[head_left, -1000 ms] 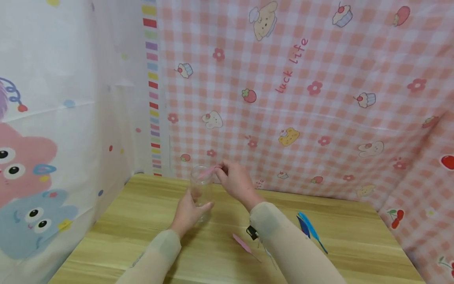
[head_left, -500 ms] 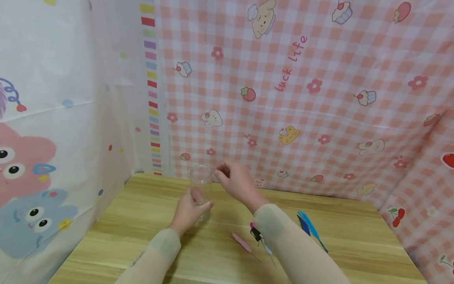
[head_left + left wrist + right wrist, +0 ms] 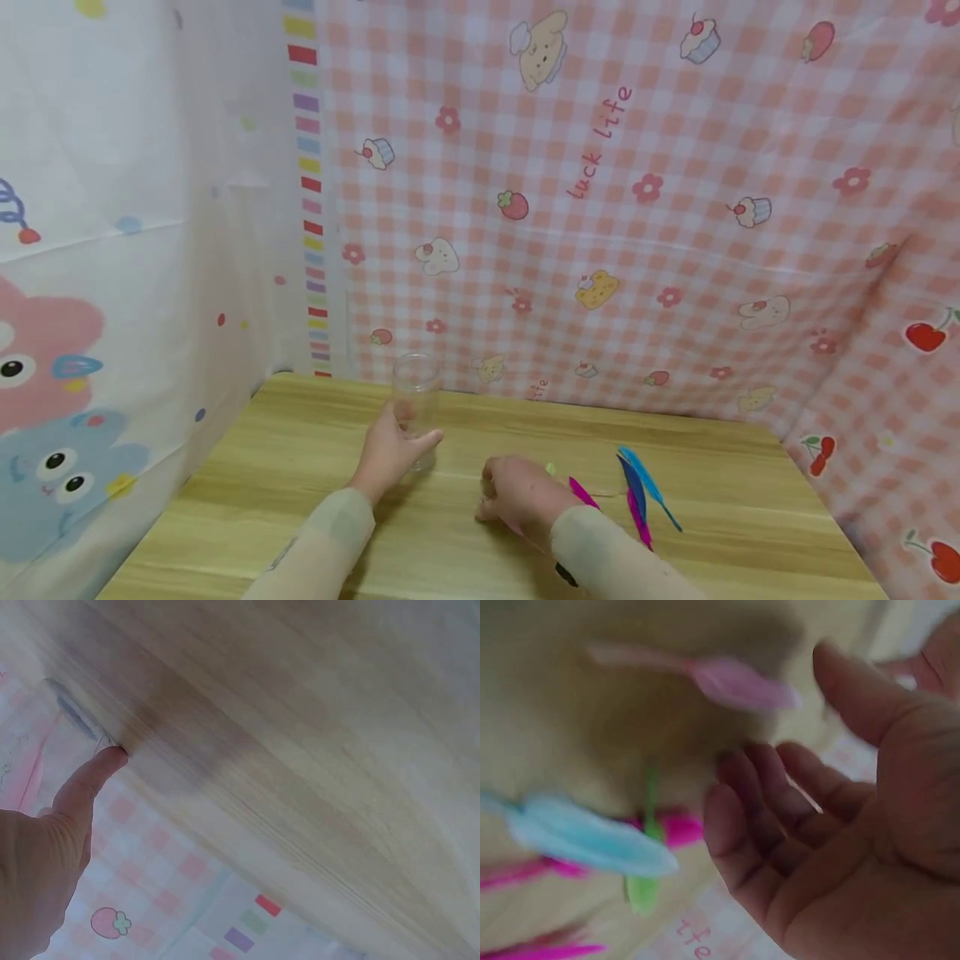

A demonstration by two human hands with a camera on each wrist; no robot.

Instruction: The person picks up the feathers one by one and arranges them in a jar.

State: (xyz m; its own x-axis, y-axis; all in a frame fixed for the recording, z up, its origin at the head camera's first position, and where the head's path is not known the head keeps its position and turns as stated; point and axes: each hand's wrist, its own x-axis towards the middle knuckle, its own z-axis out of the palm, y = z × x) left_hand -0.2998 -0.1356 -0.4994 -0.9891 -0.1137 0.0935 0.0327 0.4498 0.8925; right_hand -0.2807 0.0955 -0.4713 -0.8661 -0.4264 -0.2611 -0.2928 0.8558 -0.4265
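My left hand [image 3: 390, 450] grips a clear jar [image 3: 417, 379] around its side, the thumb across its near side; the jar stands upright with its mouth open. Pink [image 3: 31, 776] shows through the clear wall in the left wrist view. My right hand [image 3: 525, 496] is low over the table, thumb and fingers apart, with nothing between them. Close by its fingertips lies a pale pink feather [image 3: 739, 684], mostly hidden by the hand in the head view. Light blue [image 3: 592, 836], green [image 3: 643, 892] and magenta [image 3: 682, 829] feathers lie beside that hand.
Right of the right forearm, a bright blue feather [image 3: 651, 482], a dark blue feather [image 3: 632, 485] and a magenta feather [image 3: 639, 518] lie on the wood-grain table [image 3: 720, 475]. Pink checked cloth [image 3: 480, 200] hangs behind the table, and white printed cloth [image 3: 135, 275] on the left.
The right hand held a pink feather at the jar's mouth, then let it drop inside. It has since come down toward the feather on the table. The left hand still holds the jar.
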